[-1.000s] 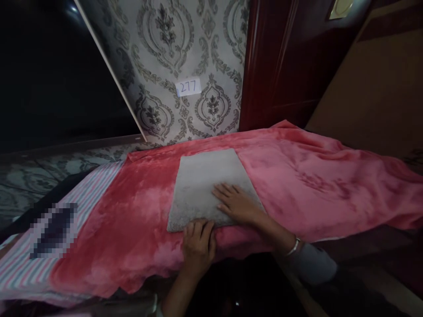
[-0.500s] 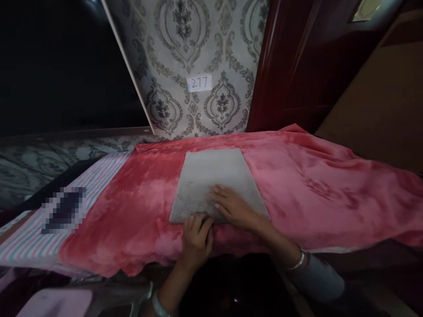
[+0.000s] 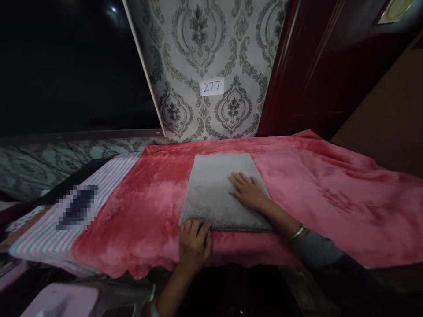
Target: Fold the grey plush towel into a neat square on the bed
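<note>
A grey plush mat [image 3: 211, 187] lies flat on a pink blanket [image 3: 148, 202], its near side a little wider in view than its far side. My right hand [image 3: 249, 193] is spread flat on the mat's right half, fingers stretched toward the far left. At the near left corner, my left hand [image 3: 194, 242] has its fingers curled over the mat's edge, thumb close beside them. Each wrist bears a silvery bracelet.
A striped cloth [image 3: 109, 180] shows at the left, with a blurred-out dark patch [image 3: 77, 207] on it. A large dark screen [image 3: 72, 66] stands behind. A paper marked 277 [image 3: 212, 87] hangs on the patterned wall. A pink stool seat [image 3: 62, 299] is at lower left.
My right hand has slid rightward and slightly away across the mat. My left hand stays at the near edge, now closer to the left corner. The whole view has shifted a little.
</note>
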A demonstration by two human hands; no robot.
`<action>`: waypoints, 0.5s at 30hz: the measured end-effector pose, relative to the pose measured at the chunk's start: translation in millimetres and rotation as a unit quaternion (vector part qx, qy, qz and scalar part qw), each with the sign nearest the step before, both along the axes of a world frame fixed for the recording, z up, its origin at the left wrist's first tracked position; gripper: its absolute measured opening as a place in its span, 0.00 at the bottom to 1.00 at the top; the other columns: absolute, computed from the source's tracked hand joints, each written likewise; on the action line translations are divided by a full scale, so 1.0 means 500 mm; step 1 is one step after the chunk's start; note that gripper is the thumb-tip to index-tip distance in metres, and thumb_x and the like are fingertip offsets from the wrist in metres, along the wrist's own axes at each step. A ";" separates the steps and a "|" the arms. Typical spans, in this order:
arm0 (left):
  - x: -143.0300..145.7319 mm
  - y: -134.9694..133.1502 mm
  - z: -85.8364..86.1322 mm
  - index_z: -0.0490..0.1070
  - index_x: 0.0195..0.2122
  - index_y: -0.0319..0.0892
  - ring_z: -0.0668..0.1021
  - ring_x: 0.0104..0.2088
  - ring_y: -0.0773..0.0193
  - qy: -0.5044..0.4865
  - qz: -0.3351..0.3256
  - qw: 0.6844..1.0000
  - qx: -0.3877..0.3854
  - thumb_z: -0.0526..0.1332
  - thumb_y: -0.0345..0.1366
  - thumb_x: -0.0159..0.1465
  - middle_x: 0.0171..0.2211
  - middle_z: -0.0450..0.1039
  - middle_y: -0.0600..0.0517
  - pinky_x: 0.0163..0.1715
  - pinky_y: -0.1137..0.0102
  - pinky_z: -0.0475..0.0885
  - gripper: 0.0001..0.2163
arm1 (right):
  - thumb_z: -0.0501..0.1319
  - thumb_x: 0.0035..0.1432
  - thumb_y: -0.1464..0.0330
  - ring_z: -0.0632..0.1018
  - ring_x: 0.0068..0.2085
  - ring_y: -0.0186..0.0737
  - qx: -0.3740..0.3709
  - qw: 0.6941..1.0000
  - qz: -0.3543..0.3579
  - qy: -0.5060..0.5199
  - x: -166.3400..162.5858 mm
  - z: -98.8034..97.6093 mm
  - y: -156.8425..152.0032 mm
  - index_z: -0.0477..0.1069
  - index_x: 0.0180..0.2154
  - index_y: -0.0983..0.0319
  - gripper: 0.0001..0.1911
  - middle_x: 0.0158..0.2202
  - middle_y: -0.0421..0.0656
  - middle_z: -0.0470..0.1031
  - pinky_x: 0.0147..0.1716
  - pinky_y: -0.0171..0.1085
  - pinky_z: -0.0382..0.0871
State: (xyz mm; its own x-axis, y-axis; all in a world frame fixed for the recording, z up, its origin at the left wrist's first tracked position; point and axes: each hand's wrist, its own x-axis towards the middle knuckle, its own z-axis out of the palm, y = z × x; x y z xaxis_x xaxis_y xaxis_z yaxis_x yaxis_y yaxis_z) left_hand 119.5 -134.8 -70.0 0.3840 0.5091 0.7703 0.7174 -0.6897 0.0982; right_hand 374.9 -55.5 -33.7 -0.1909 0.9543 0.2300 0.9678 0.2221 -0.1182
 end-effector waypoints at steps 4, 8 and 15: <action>-0.001 -0.005 0.002 0.74 0.42 0.43 0.73 0.36 0.58 -0.042 -0.010 0.999 -0.020 0.58 0.28 0.63 0.35 0.75 0.48 0.36 0.62 0.68 0.09 | 0.49 0.69 0.64 0.56 0.68 0.56 0.065 0.997 0.025 0.040 -0.019 0.019 -0.050 0.62 0.64 0.64 0.25 0.68 0.55 0.56 0.62 0.62 0.55; -0.026 0.000 0.037 0.73 0.44 0.44 0.76 0.43 0.60 -0.165 -0.050 0.982 -0.083 0.53 0.29 0.67 0.40 0.75 0.48 0.43 0.62 0.73 0.11 | 0.50 0.69 0.66 0.60 0.67 0.47 0.012 0.975 0.210 0.066 -0.123 0.025 -0.136 0.66 0.62 0.59 0.22 0.65 0.47 0.63 0.64 0.54 0.56; -0.035 0.064 0.101 0.48 0.70 0.45 0.57 0.69 0.57 0.136 -0.216 0.926 -0.276 0.50 0.44 0.71 0.69 0.54 0.43 0.67 0.51 0.55 0.28 | 0.57 0.66 0.67 0.58 0.68 0.48 0.035 0.960 0.271 0.067 -0.184 -0.023 -0.171 0.66 0.62 0.64 0.23 0.63 0.50 0.66 0.67 0.53 0.51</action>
